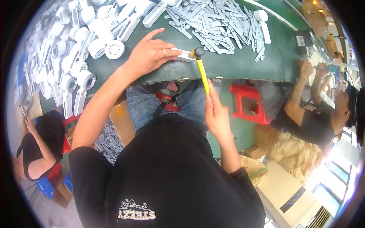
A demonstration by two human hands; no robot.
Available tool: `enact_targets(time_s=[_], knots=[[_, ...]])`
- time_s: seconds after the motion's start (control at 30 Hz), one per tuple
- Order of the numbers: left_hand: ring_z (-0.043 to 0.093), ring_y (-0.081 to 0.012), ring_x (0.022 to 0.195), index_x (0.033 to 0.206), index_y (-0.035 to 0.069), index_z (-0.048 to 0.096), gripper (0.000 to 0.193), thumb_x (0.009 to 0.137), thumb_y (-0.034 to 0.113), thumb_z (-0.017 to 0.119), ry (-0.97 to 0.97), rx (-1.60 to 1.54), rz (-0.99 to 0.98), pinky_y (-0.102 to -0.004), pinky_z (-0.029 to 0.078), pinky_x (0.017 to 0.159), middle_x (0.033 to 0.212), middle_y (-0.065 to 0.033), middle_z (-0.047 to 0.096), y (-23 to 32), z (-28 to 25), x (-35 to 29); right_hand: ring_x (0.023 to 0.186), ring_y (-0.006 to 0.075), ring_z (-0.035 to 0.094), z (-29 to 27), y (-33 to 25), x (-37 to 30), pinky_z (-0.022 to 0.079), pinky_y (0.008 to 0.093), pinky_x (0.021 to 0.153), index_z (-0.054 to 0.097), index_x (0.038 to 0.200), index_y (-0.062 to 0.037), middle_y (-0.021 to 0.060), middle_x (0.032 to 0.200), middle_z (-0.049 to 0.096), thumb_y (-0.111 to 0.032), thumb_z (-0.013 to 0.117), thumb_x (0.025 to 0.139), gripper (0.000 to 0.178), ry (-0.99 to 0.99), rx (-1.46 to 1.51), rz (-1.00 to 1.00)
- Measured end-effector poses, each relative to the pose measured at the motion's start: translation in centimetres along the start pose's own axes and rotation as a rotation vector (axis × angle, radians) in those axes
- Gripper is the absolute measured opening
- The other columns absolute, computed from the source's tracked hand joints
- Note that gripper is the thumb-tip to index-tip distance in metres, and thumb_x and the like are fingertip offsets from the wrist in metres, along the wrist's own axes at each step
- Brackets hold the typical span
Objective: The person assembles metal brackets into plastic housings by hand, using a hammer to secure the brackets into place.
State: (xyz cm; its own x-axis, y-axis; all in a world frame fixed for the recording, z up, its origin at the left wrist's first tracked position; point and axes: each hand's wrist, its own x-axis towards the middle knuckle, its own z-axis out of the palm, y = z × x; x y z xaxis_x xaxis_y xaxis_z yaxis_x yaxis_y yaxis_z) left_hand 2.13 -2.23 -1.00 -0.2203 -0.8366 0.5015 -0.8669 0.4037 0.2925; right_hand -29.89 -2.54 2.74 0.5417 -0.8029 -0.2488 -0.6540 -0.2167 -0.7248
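Observation:
My left hand presses a long white plastic piece onto the green table near its front edge. The thumb and fingers grip the piece's left end, while the index finger sticks up and away. My right hand is closed round the yellow handle of a small mallet. The mallet's black and yellow head is at the right end of the white piece and partly covers it; whether they touch, I cannot tell.
White handheld fans with round grilles are heaped on the left of the table. Thin grey plastic strips are piled at the far middle. A red stool stands below the edge. Other people sit left and right.

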Motion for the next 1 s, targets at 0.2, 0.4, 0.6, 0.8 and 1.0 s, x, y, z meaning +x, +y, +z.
enact_targets(time_s=[0.2,0.4,0.6,0.8,1.0], knots=[[0.061,-0.0238,0.127,0.111,0.011,0.08,0.03,0.081,0.009,0.078,-0.314,-0.087,0.022,-0.0517,0.027,0.131,0.107,-0.0022,0.075,0.6,-1.8,3.7,0.052,0.0035,0.038,-3.6,0.4,-0.1,0.033,0.0236,0.048,0.039,0.166,-0.0169,-0.0065,0.063,0.04,-0.032,0.041,0.117,0.051,0.06,0.502,0.151],[0.052,-0.0319,0.14,0.11,0.013,0.081,0.036,0.08,-0.002,0.066,-0.171,-0.032,0.019,-0.0502,0.035,0.126,0.138,-0.0059,0.068,1.9,-2.8,1.1,0.052,0.0029,0.037,-3.6,1.4,-0.3,0.033,0.0228,0.048,0.038,0.166,-0.0148,-0.0069,0.063,0.04,-0.031,0.041,0.117,0.052,0.062,0.543,0.146],[0.07,-0.0328,0.112,0.126,0.018,0.077,0.041,0.087,0.025,0.085,0.134,0.052,-0.335,-0.0461,0.054,0.106,0.134,-0.0102,0.071,5.3,0.0,-5.0,0.062,0.0077,0.05,-2.8,-1.0,0.0,0.045,0.0271,0.061,0.043,0.164,-0.0154,0.0008,0.069,0.053,-0.029,0.044,0.115,0.051,-0.05,0.385,0.124],[0.076,-0.0283,0.097,0.123,0.007,0.076,0.032,0.091,0.011,0.08,0.245,-0.039,-0.357,-0.0441,0.06,0.1,0.109,-0.0116,0.079,6.4,1.7,-4.6,0.066,0.0315,0.069,-2.4,-3.8,-0.1,0.054,0.0405,0.068,0.041,0.164,-0.0176,0.0227,0.081,0.067,-0.022,0.047,0.113,0.051,0.025,0.273,-0.041],[0.076,-0.0297,0.096,0.122,0.005,0.076,0.031,0.091,0.009,0.079,0.245,-0.052,-0.377,-0.045,0.06,0.099,0.107,-0.0135,0.079,6.4,1.8,-4.5,0.063,0.0085,0.052,-2.1,-4.0,1.7,0.047,0.0307,0.061,0.041,0.164,-0.0164,0.007,0.072,0.057,-0.02,0.044,0.114,0.05,-0.088,0.024,0.021]])
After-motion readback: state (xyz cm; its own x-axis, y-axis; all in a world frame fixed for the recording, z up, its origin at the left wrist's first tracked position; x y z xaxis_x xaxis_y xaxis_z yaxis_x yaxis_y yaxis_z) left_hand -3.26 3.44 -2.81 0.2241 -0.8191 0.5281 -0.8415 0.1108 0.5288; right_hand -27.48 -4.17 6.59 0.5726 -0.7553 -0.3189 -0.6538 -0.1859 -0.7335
